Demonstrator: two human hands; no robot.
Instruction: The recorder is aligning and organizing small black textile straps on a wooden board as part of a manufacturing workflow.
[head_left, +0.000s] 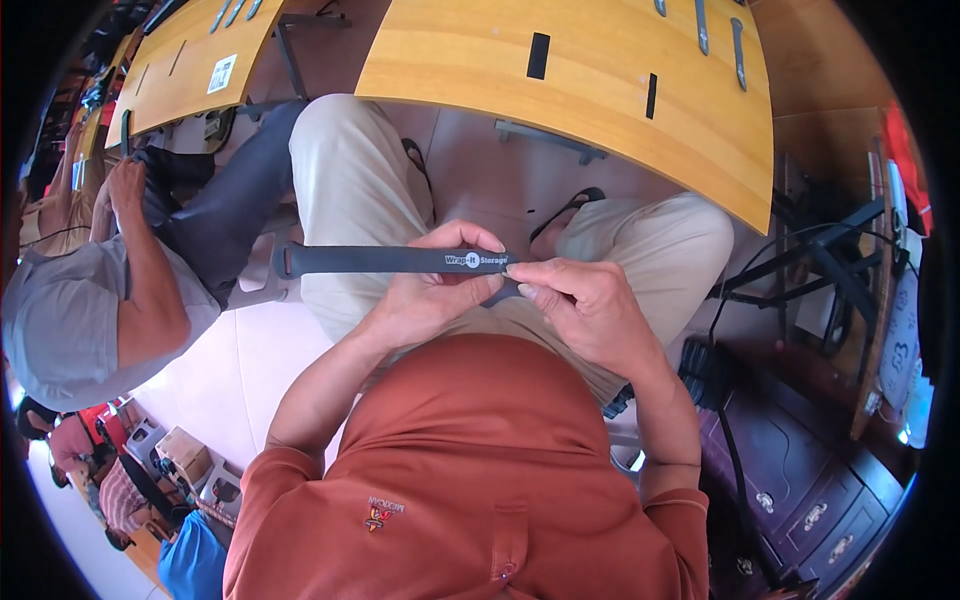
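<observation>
A flat dark grey strap [370,260] lies level above my lap. At its left end is a slotted buckle, and white print sits near its right end. My left hand [425,300] is closed around the strap's right part, fingers behind and above, thumb along the lower edge. At the strap's right tip, my right hand [595,305] pinches with thumb and forefinger. The fingertips cover the very end, so what is between them there is partly hidden.
Ahead stands a yellow wooden table [450,60] bearing two black strips [538,55] and several grey straps [740,55] at its far right. Left sits a co-worker [60,310] beside another table [200,35]. A dark cabinet [800,490] and hanging cable are at right.
</observation>
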